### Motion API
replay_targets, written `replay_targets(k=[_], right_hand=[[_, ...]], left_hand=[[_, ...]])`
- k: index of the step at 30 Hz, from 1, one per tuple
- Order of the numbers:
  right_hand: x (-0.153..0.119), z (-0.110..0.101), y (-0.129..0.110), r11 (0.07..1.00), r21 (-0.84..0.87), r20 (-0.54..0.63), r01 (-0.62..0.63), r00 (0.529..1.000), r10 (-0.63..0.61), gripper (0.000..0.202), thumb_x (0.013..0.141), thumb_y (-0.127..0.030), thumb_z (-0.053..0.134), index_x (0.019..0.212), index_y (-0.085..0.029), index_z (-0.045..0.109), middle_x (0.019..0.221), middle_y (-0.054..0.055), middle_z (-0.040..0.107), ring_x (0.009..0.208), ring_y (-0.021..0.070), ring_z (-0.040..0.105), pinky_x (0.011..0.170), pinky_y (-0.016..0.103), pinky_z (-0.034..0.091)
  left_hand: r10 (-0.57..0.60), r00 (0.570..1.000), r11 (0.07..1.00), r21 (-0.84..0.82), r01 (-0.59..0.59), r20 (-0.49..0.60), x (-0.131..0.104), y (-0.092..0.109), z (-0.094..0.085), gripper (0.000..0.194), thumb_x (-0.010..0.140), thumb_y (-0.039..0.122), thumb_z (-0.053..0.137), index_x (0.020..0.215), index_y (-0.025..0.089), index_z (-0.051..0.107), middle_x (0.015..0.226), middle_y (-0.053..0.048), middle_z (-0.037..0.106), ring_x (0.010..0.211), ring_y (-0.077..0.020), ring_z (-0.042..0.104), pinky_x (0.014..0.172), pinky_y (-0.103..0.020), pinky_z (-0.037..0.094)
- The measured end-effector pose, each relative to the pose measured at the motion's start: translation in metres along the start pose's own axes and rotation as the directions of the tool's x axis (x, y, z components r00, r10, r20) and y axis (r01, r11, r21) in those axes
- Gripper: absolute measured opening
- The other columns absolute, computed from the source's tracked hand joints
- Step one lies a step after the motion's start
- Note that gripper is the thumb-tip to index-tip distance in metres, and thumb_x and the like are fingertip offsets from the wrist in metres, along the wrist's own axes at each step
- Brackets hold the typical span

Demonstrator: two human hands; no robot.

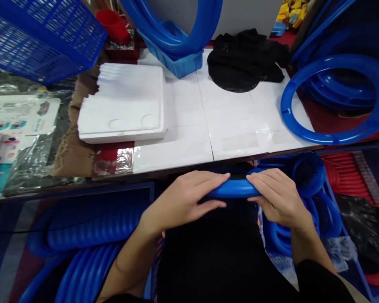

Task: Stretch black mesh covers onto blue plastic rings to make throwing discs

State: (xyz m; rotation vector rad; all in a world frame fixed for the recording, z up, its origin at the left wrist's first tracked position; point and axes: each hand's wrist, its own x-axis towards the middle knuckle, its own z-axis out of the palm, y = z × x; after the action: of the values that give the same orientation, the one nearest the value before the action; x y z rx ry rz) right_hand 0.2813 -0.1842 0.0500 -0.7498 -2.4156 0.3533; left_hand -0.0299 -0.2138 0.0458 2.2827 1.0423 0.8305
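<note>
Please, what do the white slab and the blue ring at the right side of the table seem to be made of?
White slab: probably foam, matte, with a ragged left edge.
Blue ring: likely plastic, smooth and glossy, with bright reflections.

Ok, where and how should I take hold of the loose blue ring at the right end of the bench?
Probably by the near part of the blue ring, from the front: it curves toward the bench's near edge, and its open middle leaves room for fingers inside. The right hand is nearer, but holds a blue piece.
</note>
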Motion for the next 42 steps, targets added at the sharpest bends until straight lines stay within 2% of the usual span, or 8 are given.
replay_targets(k=[4,11,15,21,30,36,39,42], right_hand=[[0.003,-0.003,-0.003,0.999,0.048,-0.036,-0.022,0.999,0.024,0.063,0.095,-0.029,0.083,0.153,-0.023,0.06,0.127,0.013,0.078,0.11,0.032,0.075,0.095,0.05,0.06],[-0.016,-0.022,0.031,0.962,0.188,-0.088,-0.198,0.972,0.217,0.055,0.093,-0.024,0.083,0.145,-0.027,0.066,0.128,0.011,0.076,0.116,0.0328,0.073,0.102,0.051,0.06],[-0.021,-0.022,0.035,0.956,0.154,-0.109,-0.251,0.957,0.269,0.048,0.093,-0.023,0.082,0.138,-0.025,0.068,0.121,0.009,0.076,0.105,0.0293,0.074,0.092,0.044,0.063],[-0.016,-0.018,0.02,0.974,0.096,-0.109,-0.207,0.97,0.217,0.048,0.093,-0.024,0.081,0.138,-0.026,0.068,0.118,0.01,0.077,0.104,0.0322,0.074,0.09,0.048,0.062],[-0.003,-0.01,0.004,0.979,0.12,-0.181,-0.168,0.965,0.188,0.046,0.093,-0.023,0.081,0.137,-0.026,0.069,0.114,0.01,0.079,0.1,0.032,0.076,0.088,0.049,0.061],[0.003,-0.022,0.012,0.961,0.155,-0.042,-0.23,0.97,0.239,0.067,0.088,-0.036,0.089,0.149,-0.026,0.061,0.136,0.013,0.074,0.123,0.0338,0.072,0.107,0.052,0.059],[-0.006,-0.029,0.024,0.945,0.215,-0.03,-0.247,0.965,0.259,0.055,0.091,-0.035,0.085,0.142,-0.025,0.066,0.13,0.012,0.076,0.118,0.0322,0.074,0.104,0.049,0.062],[-0.011,-0.026,0.029,0.954,0.171,0.005,-0.247,0.968,0.25,0.043,0.094,-0.034,0.082,0.135,-0.024,0.07,0.118,0.009,0.079,0.105,0.0282,0.078,0.096,0.042,0.065]], left_hand=[[0.058,0.992,0.996,-0.064,-0.065,-0.116,0.008,0.006,0.009,0.049,0.101,0.028,0.075,0.149,0.024,0.066,0.132,-0.011,0.079,0.113,-0.0254,0.079,0.097,-0.037,0.064],[-0.069,0.964,0.961,-0.277,-0.006,-0.258,-0.019,-0.024,0.007,0.051,0.091,0.03,0.087,0.14,0.024,0.074,0.126,-0.01,0.082,0.12,-0.0278,0.078,0.112,-0.043,0.061],[-0.079,0.976,0.978,-0.207,0.037,-0.202,-0.009,-0.021,0.0,0.059,0.092,0.031,0.085,0.148,0.023,0.068,0.134,-0.013,0.079,0.127,-0.0296,0.075,0.115,-0.048,0.059],[0.104,0.986,0.992,-0.062,-0.113,-0.134,0.025,0.003,-0.004,0.06,0.1,0.032,0.077,0.156,0.022,0.059,0.134,-0.014,0.077,0.121,-0.0291,0.076,0.102,-0.045,0.065],[0.065,0.956,0.996,-0.043,-0.08,-0.285,0.013,0.005,0.012,0.05,0.098,0.029,0.077,0.147,0.023,0.067,0.127,-0.011,0.081,0.11,-0.0261,0.08,0.093,-0.037,0.067],[0.008,0.962,0.965,-0.249,-0.078,-0.273,-0.015,-0.024,0.004,0.049,0.096,0.037,0.081,0.143,0.026,0.072,0.125,-0.011,0.082,0.109,-0.0285,0.081,0.095,-0.04,0.068],[-0.058,0.928,0.926,-0.367,-0.087,-0.367,-0.029,-0.045,0.009,0.047,0.096,0.038,0.081,0.14,0.026,0.073,0.124,-0.012,0.082,0.112,-0.0322,0.08,0.098,-0.049,0.067],[-0.048,0.945,0.943,-0.327,-0.064,-0.323,-0.026,-0.045,0.015,0.05,0.094,0.028,0.081,0.143,0.023,0.069,0.128,-0.016,0.08,0.12,-0.0334,0.077,0.104,-0.053,0.065]])
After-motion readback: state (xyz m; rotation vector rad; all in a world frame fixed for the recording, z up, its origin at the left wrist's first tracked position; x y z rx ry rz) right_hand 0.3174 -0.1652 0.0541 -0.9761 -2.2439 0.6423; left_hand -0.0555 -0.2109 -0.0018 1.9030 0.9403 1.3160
